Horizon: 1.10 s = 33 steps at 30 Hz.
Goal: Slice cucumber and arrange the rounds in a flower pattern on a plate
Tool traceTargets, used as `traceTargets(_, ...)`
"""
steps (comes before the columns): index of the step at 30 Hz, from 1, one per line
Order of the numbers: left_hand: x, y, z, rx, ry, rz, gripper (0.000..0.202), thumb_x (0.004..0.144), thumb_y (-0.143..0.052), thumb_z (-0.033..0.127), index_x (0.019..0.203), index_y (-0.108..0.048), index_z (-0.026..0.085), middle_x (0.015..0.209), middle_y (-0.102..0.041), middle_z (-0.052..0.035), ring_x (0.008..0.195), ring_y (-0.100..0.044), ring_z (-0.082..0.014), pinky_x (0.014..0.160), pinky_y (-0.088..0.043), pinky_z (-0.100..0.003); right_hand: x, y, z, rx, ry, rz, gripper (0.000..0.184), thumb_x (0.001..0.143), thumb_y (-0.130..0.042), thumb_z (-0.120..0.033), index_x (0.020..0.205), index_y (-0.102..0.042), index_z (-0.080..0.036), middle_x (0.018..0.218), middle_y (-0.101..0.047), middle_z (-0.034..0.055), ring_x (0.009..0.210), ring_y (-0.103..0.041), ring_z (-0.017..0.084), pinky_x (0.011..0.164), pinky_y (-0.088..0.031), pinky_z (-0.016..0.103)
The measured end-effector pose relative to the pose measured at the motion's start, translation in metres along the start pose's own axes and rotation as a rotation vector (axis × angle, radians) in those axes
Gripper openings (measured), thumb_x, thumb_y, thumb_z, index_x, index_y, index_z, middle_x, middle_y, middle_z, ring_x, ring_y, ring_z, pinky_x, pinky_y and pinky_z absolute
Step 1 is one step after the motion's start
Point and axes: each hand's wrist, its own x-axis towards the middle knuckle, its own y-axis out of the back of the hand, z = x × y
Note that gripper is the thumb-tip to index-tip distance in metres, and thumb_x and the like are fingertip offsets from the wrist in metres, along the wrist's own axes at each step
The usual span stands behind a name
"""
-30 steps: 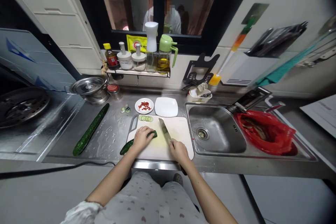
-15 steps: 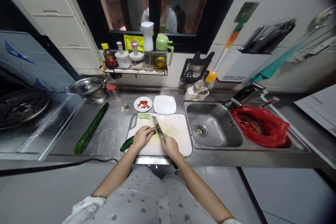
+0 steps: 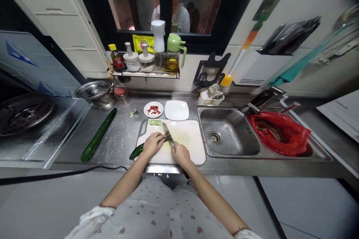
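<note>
On the white cutting board [image 3: 193, 153] my left hand [image 3: 153, 144] is closed over a dark green cucumber [image 3: 136, 152], whose left end sticks out past the board's edge. My right hand [image 3: 181, 155] grips a kitchen knife [image 3: 167, 133], its blade pointing away from me and standing at the cucumber's right end, close to my left fingertips. A short row of pale cucumber slices [image 3: 155, 122] lies near the board's far left corner. Behind the board are a round plate [image 3: 146, 111] with chopped red pieces and a bare white square plate [image 3: 176, 110].
A whole cucumber [image 3: 98, 135] lies on the steel counter at left, with cucumber ends [image 3: 134, 113] nearer the plates. Beyond are a lidded pot [image 3: 98, 95] and a red-lidded jar [image 3: 121, 96]. At right sit the sink [image 3: 230, 149] and a red plastic bag [image 3: 291, 138]. Condiments stand on a shelf [image 3: 148, 75].
The view has shifted very slightly. Both hands, the cucumber and the knife stay in nearly the same place on the board.
</note>
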Motion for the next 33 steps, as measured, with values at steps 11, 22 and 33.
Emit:
traceTargets(11, 0.0, -0.002, 0.0, -0.011, 0.005, 0.007, 0.027, 0.093, -0.053, 0.032, 0.114, -0.069, 0.03, 0.111, -0.066, -0.0034, 0.102, -0.058, -0.0177, 0.091, -0.046, -0.03, -0.013, 0.005, 0.01, -0.015, 0.045, -0.08, 0.031, 0.094, -0.038, -0.02, 0.115, -0.058, -0.012, 0.104, -0.07, 0.0158, 0.099, -0.065, 0.023, 0.078, -0.041, 0.028)
traceTargets(22, 0.002, -0.003, -0.002, -0.027, 0.001, 0.007, 0.026, 0.092, -0.054, 0.031, 0.113, -0.07, 0.031, 0.111, -0.067, -0.0026, 0.101, -0.058, -0.0175, 0.09, -0.046, -0.03, -0.018, 0.011, 0.01, -0.02, 0.026, -0.116, 0.03, 0.092, -0.039, -0.017, 0.113, -0.06, -0.013, 0.103, -0.069, 0.0162, 0.099, -0.065, 0.024, 0.077, -0.041, 0.028)
traceTargets(33, 0.002, -0.001, -0.002, -0.028, -0.004, 0.003, 0.027, 0.093, -0.051, 0.032, 0.112, -0.07, 0.03, 0.112, -0.066, -0.0027, 0.103, -0.057, -0.0177, 0.091, -0.046, -0.029, -0.006, 0.011, 0.006, -0.021, 0.055, -0.095, 0.031, 0.091, -0.04, -0.017, 0.114, -0.06, -0.012, 0.108, -0.069, 0.0167, 0.1, -0.064, 0.024, 0.079, -0.041, 0.029)
